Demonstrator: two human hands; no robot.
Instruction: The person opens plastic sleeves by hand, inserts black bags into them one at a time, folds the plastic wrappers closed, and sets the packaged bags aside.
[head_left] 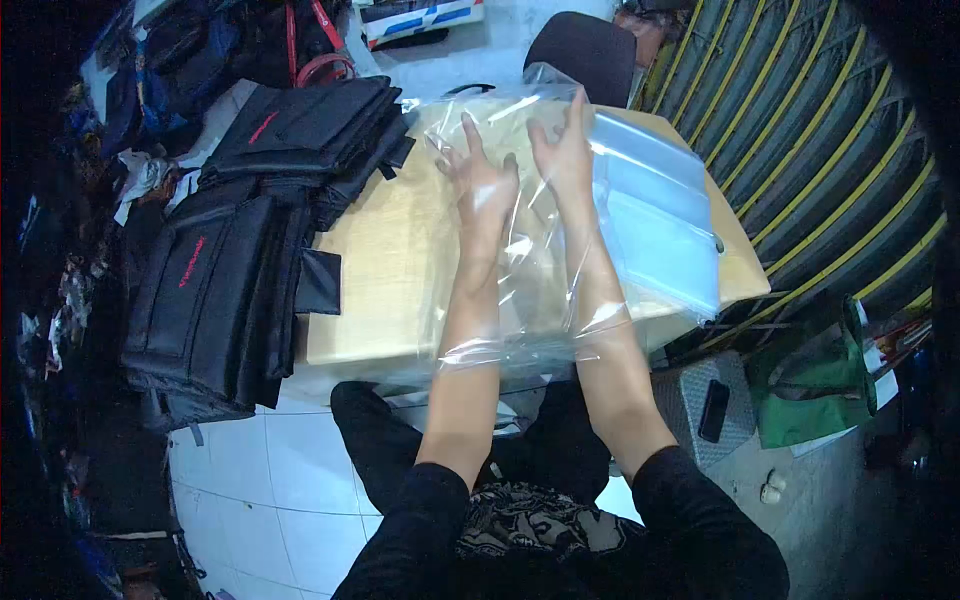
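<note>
Both my hands are inside a large clear plastic bag (pixel 530 250), whose open edge lies across my forearms. My left hand (pixel 484 180) has its fingers spread apart under the film. Close beside it, my right hand (pixel 566 155) reaches toward the bag's far right corner, thumb and fingers apart and holding nothing. The bag is wrinkled and shiny, above a pale wooden table (pixel 375 275). To the right of my right arm lies a stack of flat clear plastic bags (pixel 660 230), bluish in the light.
Black padded bags with red lettering (pixel 215 290) are piled on the left. Tyres with yellow stripes (pixel 810 130) stand at the right. A dark chair back (pixel 582 52) is beyond the table. A phone (pixel 713 411) rests on a grey box near a green bag (pixel 815 375).
</note>
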